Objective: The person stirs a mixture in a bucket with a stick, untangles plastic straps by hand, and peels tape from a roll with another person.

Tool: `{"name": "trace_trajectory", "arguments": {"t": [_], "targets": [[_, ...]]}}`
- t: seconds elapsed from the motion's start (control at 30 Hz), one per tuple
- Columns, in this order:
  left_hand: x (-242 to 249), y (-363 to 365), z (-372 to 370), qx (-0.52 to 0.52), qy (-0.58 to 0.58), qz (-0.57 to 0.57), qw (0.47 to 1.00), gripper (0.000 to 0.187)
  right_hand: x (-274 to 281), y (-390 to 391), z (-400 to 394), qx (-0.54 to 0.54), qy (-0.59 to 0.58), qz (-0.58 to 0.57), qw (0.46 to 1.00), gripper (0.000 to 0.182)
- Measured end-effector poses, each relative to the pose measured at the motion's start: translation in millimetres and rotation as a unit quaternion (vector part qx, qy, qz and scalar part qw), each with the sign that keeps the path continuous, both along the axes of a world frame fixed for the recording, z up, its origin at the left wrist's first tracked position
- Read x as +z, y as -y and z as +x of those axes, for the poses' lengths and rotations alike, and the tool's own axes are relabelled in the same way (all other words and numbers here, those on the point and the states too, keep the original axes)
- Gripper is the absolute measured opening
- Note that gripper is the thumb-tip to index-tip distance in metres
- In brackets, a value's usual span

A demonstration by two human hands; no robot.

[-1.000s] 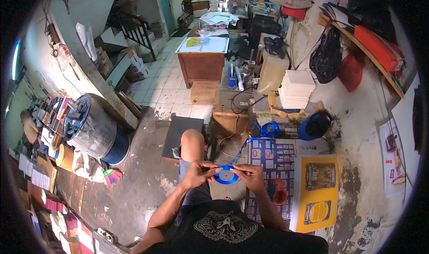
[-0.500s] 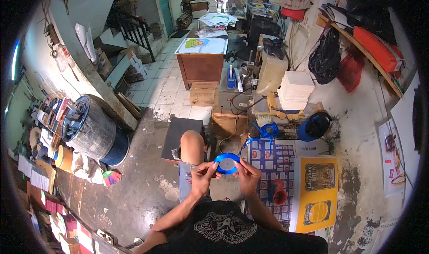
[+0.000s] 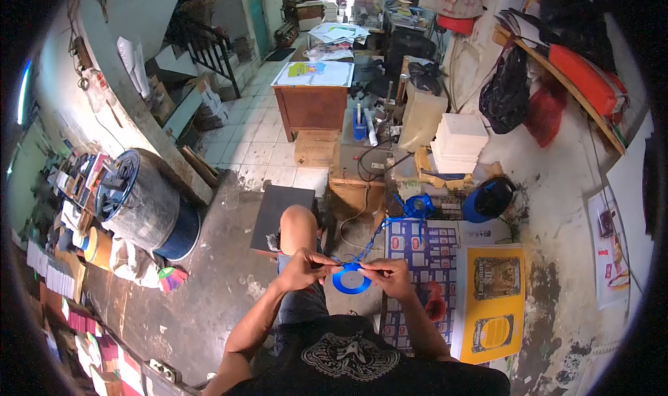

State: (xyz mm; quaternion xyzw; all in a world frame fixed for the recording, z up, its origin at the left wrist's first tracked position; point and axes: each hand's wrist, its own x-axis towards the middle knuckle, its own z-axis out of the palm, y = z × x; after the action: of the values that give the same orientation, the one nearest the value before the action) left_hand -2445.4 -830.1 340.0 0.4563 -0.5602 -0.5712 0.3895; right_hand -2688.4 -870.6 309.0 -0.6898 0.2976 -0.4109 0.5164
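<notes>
A flat roll of shiny blue ribbon [image 3: 339, 284] with a pale centre hangs low in front of my lap. My right hand [image 3: 391, 278] is closed, pinching the roll at its upper right edge. At the upper left of the roll, the fingers of my left hand [image 3: 305, 269] are pinched together on blue ribbon. Loose ribbon strands [image 3: 376, 241] lead from there up to a tangled blue ribbon bundle [image 3: 417, 205] beyond the table sheet. The exact grip under the fingertips is hidden.
To my right lie a purple printed sheet [image 3: 423, 257] with a red cup-like object [image 3: 435, 305] and a yellow printed sheet [image 3: 492, 302]. A blue bucket [image 3: 489, 200] and a white paper stack [image 3: 460, 142] stand beyond. A large drum [image 3: 149, 204] is at left.
The ribbon roll has dropped slightly towards my lap. Both hands have shifted to its top edge, my left hand moving outward and up, and the ribbon strands now stretch down to my fingers.
</notes>
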Motion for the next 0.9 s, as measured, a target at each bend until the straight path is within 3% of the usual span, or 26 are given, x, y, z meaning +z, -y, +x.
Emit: {"name": "trace_trajectory", "arguments": {"t": [0.23, 0.43, 0.53, 0.67, 0.77, 0.9], "targets": [[6, -6, -15, 0.001, 0.066, 0.026, 0.997, 0.021, -7, -4, 4, -0.015, -0.013, -0.025, 0.999, 0.019], [4, -9, -28, 0.129, 0.024, 0.000, 0.991, 0.021, -10, -8, 9, -0.111, 0.065, 0.012, 0.992, 0.020], [-12, -13, -47, 0.226, -0.061, 0.000, 0.972, 0.019, -12, -14, 23, -0.189, 0.126, 0.046, 0.973, 0.020], [-35, -20, -80, 0.360, -0.213, -0.018, 0.908, 0.024, -27, -17, 40, -0.258, 0.190, 0.057, 0.945, 0.020], [-36, -25, -74, 0.328, -0.184, 0.031, 0.926, 0.023, -19, -14, 34, -0.253, 0.154, 0.050, 0.954, 0.019], [-26, -21, -34, 0.178, 0.039, -0.005, 0.983, 0.025, -9, 2, 2, -0.092, 0.025, -0.030, 0.995, 0.017]]}}
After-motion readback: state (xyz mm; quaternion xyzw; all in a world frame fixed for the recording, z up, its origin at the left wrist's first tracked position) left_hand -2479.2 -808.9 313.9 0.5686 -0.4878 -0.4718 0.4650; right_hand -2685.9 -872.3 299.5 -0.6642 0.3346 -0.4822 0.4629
